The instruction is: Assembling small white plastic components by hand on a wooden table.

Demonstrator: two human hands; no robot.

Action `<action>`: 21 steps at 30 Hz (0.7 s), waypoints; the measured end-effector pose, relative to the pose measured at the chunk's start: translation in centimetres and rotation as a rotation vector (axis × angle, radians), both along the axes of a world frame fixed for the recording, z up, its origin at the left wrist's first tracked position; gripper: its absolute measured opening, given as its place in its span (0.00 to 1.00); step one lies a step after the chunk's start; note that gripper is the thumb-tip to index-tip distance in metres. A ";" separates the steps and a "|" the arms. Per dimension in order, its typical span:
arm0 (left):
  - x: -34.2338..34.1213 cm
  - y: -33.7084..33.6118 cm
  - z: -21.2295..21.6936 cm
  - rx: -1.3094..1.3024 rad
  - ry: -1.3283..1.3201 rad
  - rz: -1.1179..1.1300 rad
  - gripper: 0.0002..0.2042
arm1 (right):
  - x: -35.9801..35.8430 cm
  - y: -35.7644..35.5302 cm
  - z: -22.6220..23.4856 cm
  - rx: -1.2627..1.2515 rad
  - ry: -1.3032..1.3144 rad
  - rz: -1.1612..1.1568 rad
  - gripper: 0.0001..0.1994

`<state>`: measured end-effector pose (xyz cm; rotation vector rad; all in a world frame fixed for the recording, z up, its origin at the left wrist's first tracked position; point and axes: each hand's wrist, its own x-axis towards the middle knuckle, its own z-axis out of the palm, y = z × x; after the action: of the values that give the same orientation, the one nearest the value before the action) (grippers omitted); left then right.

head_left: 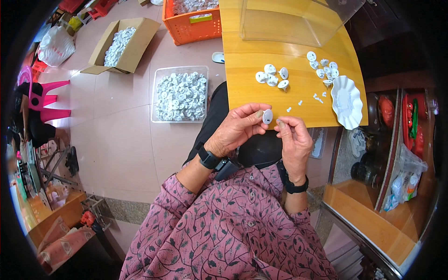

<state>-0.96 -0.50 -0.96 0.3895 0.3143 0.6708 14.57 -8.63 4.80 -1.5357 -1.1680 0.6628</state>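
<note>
Got white disc point(267, 116) pinched betw thumb + fingers of L hand point(237, 129), by near edge of table point(254, 70). Got R hand point(295, 136) just to the right, tips drawn close; can't tell if fully closed or on smth tiny. Prob best to keep disc steady w/ dark slot point(268, 120) in view + bring tips in straight, w/o forcing. Mind loose white pegs point(289, 109) farther off, left of wavy dish point(346, 102), tbh.

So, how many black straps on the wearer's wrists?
2: left-wrist strap, with a dark block beside it, and right-wrist strap, just clear of the sleeve.
</note>
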 end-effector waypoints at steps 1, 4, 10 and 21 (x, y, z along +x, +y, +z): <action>0.0 0.0 0.0 0.006 0.002 -0.003 0.16 | 0.0 0.1 0.0 0.031 -0.067 0.021 0.05; 0.0 -0.1 0.3 0.009 0.020 0.001 0.16 | -0.2 0.4 0.1 0.057 -0.208 0.045 0.06; -0.1 -0.2 0.3 0.014 0.020 0.001 0.16 | -0.8 0.4 -0.7 0.041 -0.049 -0.054 0.11; 0.0 -0.3 0.1 0.027 -0.020 0.000 0.16 | -1.4 0.7 -0.2 0.070 -0.203 -0.076 0.13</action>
<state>-0.96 -0.79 -0.82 0.4087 0.2860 0.6789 13.18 -7.89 4.58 -1.6074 -1.2625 0.4184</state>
